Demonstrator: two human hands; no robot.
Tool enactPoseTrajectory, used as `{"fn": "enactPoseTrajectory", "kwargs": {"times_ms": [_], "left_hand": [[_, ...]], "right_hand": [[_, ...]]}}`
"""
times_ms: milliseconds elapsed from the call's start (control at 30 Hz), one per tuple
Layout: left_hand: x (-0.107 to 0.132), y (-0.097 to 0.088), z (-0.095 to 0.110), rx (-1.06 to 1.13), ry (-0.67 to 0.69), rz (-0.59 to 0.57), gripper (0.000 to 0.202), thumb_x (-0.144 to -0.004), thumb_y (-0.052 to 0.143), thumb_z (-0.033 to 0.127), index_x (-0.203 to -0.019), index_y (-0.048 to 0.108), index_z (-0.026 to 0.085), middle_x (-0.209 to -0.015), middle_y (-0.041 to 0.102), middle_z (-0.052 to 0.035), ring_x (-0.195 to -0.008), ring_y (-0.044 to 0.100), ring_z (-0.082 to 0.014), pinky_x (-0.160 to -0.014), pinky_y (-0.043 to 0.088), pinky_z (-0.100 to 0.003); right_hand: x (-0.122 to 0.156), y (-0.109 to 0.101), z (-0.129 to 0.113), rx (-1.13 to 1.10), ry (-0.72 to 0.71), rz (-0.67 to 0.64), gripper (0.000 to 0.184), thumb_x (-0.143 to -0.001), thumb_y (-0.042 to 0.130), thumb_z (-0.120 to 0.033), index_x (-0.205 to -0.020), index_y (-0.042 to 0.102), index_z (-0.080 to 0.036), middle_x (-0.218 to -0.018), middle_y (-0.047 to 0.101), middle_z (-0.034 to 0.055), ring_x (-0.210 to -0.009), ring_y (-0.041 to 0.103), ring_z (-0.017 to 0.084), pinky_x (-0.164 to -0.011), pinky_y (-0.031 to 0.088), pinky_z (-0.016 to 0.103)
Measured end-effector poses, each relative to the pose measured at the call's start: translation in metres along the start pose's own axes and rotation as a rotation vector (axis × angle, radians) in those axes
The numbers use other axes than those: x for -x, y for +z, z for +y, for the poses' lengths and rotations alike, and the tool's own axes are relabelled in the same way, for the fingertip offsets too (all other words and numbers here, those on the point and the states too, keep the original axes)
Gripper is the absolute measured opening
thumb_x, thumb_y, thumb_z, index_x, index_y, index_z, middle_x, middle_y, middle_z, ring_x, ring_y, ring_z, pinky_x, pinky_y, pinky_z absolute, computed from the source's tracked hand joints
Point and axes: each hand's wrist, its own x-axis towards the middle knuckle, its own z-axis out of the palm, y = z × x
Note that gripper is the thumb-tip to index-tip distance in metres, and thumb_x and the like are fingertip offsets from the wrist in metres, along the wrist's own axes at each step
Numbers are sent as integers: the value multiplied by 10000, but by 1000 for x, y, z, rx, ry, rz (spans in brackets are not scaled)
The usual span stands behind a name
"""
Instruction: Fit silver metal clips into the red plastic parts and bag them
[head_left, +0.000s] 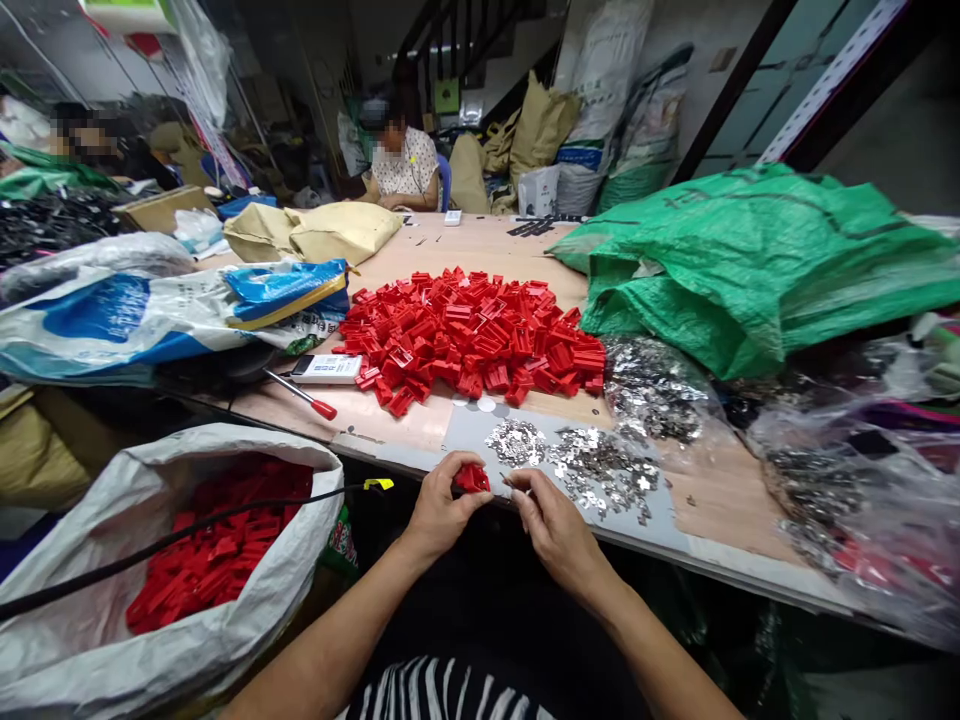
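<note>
My left hand (444,508) is closed around a red plastic part (472,478) at the front edge of the table. Just to its right, my right hand (551,515) pinches with thumb and forefinger, the tips close to the red part. Whatever is between those fingertips is too small to name. Right behind my hands, two heaps of small flat metal pieces (604,465) lie on a grey sheet (469,432). Farther back rises a large pile of red plastic parts (472,335).
An open white sack (300,450) holding more red parts stands at left, a black cord (225,525) across it. A red-handled screwdriver (322,408) lies near the table edge. Green woven sacking (750,260) and clear bags of metal pieces (660,385) are at right. Another person (409,165) sits opposite.
</note>
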Motion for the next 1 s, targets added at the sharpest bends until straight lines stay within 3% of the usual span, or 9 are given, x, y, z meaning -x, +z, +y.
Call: {"fn": "enactPoseTrajectory", "kwargs": {"times_ms": [100,200,333,500,667,1000], "left_hand": [[7,5,11,394,-170,20,247,-746,721,243,-970,630,193,-889,658,-8,-816,618,-144,-821,456,-275],[13,10,24,819,-362,-39,216,-755,733,302,-778,571,160,-784,664,-15,-788,650,-148,-840,465,-292],[20,15,33,1102,-484,-103,232,-740,759,266,-725,562,142,-761,673,-25,-742,659,-132,-790,489,-259],[30,16,36,1203,-571,-107,142,-810,691,241,-823,626,116,-824,695,-53,-745,670,-143,-769,514,-272],[38,16,40,1234,-575,-126,122,-861,629,220,-861,647,99,-861,713,-75,-794,692,-166,-810,526,-300],[57,27,44,1212,-544,-55,193,-727,776,218,-727,600,139,-762,685,-9,-714,661,-114,-863,521,-294]], "right_hand": [[9,-6,-2,-176,41,-60,214,-985,333,-329,-1097,482,-223,-730,612,-7,-626,553,151,-621,440,280],[15,-12,-11,-251,8,-143,352,-996,315,-354,-1315,394,-229,-704,609,-24,-666,570,147,-700,441,288],[21,-15,-24,-205,-24,-162,389,-993,340,-357,-1360,409,-247,-676,585,-30,-653,571,149,-684,430,279],[26,-16,-32,-213,-81,-129,357,-988,370,-366,-1302,486,-243,-664,584,-28,-622,568,144,-634,431,252],[31,-18,-36,-208,-114,-124,350,-986,380,-380,-1265,515,-219,-631,577,-35,-581,559,131,-607,429,239],[50,-5,-37,-78,-78,61,308,-979,366,-383,-1109,611,-248,-691,639,7,-591,593,160,-565,443,248]]}}
